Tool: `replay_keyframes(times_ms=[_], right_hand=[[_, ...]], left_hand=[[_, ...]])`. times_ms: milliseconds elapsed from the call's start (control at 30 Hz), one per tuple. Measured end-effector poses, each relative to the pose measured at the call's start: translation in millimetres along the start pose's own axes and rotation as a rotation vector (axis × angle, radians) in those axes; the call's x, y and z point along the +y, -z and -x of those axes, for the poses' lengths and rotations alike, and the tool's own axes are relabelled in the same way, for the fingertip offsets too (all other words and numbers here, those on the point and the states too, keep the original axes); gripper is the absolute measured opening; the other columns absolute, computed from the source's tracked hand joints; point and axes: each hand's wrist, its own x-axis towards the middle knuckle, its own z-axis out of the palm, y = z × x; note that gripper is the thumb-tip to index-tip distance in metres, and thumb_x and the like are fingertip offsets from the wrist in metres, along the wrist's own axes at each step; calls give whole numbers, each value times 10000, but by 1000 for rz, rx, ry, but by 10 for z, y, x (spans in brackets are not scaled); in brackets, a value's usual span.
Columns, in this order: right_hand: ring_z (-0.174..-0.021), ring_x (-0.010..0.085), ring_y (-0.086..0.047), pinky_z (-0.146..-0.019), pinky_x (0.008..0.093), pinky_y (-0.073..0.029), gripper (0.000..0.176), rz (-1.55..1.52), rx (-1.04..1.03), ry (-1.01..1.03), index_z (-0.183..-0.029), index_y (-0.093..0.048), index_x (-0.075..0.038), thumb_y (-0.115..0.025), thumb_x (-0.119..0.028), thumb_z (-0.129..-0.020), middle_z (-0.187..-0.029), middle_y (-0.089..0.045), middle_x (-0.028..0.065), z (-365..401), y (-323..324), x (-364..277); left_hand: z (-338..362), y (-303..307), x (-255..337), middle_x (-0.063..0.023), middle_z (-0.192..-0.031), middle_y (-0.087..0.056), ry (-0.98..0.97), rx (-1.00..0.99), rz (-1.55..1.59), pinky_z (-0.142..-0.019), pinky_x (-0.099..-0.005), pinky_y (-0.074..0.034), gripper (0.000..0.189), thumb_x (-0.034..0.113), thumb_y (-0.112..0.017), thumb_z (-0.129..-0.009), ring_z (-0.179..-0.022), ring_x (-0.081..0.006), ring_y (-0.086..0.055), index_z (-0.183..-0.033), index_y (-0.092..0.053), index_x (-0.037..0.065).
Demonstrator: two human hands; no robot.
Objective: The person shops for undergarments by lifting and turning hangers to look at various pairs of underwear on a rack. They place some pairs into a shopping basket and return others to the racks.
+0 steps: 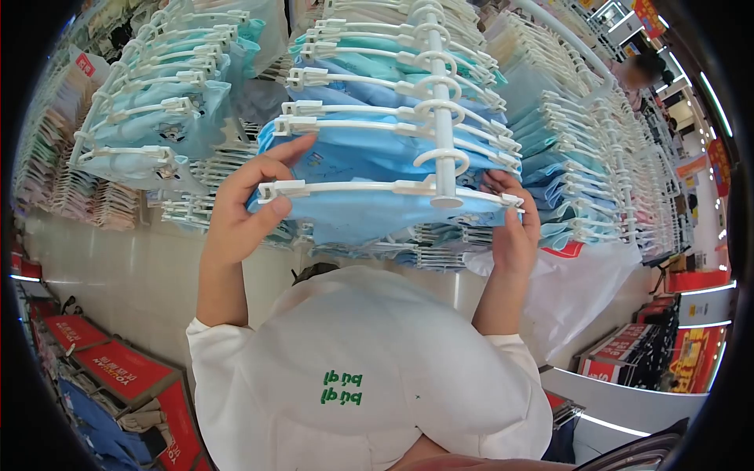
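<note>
A white clip hanger with a light blue garment hangs at the front end of a white rail. My left hand is closed on the hanger's left end, thumb on the near side of the clip and fingers behind it. At the right end, my right hand pinches the clip, its thumb in front and fingers curled behind. Just behind hangs a brighter blue garment on another white hanger. More hangers with blue and teal clothes follow along the rail.
Racks of hanging clothes stand at the left and right. A white plastic bag hangs below the right rack. Red signs are at lower left. A person is at upper right.
</note>
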Motion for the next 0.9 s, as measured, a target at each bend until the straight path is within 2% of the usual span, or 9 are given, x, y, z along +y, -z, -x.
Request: replay_keyframes(times_ms=[133, 267, 400, 433, 533, 600, 667, 733, 900], right_hand=[[-1207, 364, -431, -994, 458, -355, 221, 29, -27, 39, -1018, -560, 6, -587, -130, -845, -1287, -431, 220, -92, 22, 41], [-1181, 334, -459, -991, 429, -361, 250, 81, 56, 26, -1040, -560, 8, -599, -137, -839, -1262, -457, 211, -152, -11, 71], [-1042, 265, -553, -933, 359, -401, 280, 139, -15, 143, -1021, -565, 29, -587, -192, -850, -1127, -549, 171, -134, 100, 41], [-923, 213, -574, -856, 318, -425, 274, 148, 34, 180, -1011, -567, 34, -544, -205, -881, -1022, -589, 136, -126, 164, 51], [-865, 182, -560, -791, 296, -431, 243, 116, 204, 230, -1014, -568, 30, -498, -176, -908, -972, -598, 119, -197, 279, 1], [-824, 158, -550, -759, 280, -429, 186, 120, 295, 225, -1000, -580, 29, -524, -109, -889, -937, -604, 103, -330, 238, -84], [-828, 149, -554, -775, 274, -426, 165, 230, 402, 244, -984, -594, 27, -579, -58, -843, -904, -612, 87, -485, 180, -181], [-863, 146, -567, -806, 267, -423, 176, 178, 362, 232, -974, -610, 22, -613, -22, -804, -914, -627, 83, -624, 159, -273], [-961, 151, -574, -877, 278, -409, 233, 292, -2, -7, -1018, -625, 4, -620, -26, -787, -1010, -639, 90, -853, 188, -330]], left_hand=[[-37, -4, -25, -213, -1294, -474, 31, 40, -92, -973, -352, -334, 194, 201, -600, -821, -1158, -251, -472, -894, -549, 29], [-70, -46, -28, -188, -1290, -487, 26, 104, -155, -964, -351, -338, 191, 200, -600, -830, -1133, -249, -482, -893, -552, 26], [2, -12, 64, -171, -1240, -527, -25, 106, -274, -942, -343, -360, 205, 194, -608, -827, -1102, -243, -503, -921, -567, 17], [44, 9, 93, -171, -1207, -542, -1, 89, -275, -941, -349, -369, 234, 212, -597, -833, -1104, -249, -510, -952, -561, 13], [102, 18, 174, -146, -1129, -581, 17, 59, -306, -895, -329, -398, 266, 203, -595, -830, -1027, -226, -548, -1003, -570, 3], [106, -9, 203, -102, -1020, -625, 48, 127, -327, -794, -278, -430, 222, 111, -607, -798, -906, -168, -565, -989, -611, -1], [109, 9, 212, -93, -999, -628, 106, 111, -302, -777, -265, -429, 225, 100, -607, -794, -886, -154, -563, -993, -619, -3], [97, 47, 215, -84, -977, -632, 158, 102, -280, -760, -252, -428, 229, 89, -607, -790, -867, -140, -561, -997, -627, -4], [73, 93, 198, -83, -980, -632, 120, 48, -324, -748, -247, -429, 243, 87, -598, -797, -866, -137, -563, -1024, -623, 3]])
